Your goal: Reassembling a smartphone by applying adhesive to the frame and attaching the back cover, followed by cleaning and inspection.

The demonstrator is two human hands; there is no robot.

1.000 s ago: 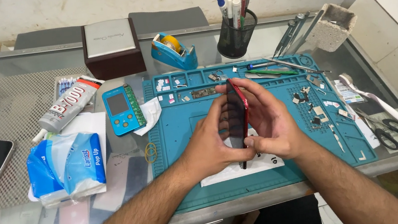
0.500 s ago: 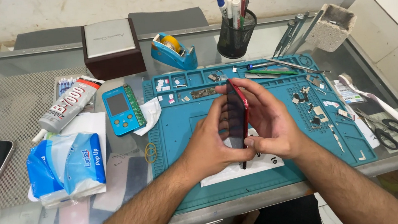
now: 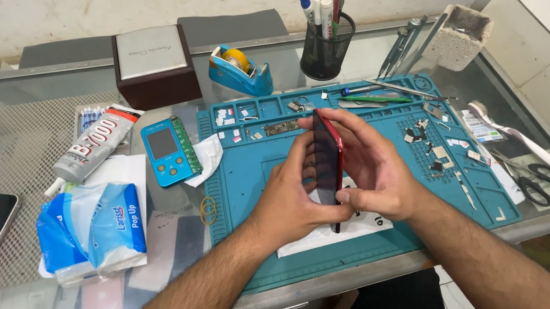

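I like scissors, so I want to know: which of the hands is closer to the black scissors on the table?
Right. The right hand holds the red phone on the side toward the scissors, which lie off the mat's right edge. The left hand grips the phone's other side, farther away.

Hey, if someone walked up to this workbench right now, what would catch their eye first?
First, the red phone held on edge between the left hand and the right hand, above the teal work mat at the centre. Next, the blue tissue pack at the left, with a grey glue tube behind it. At the back, a black mesh pen cup stands beside a blue tape dispenser.
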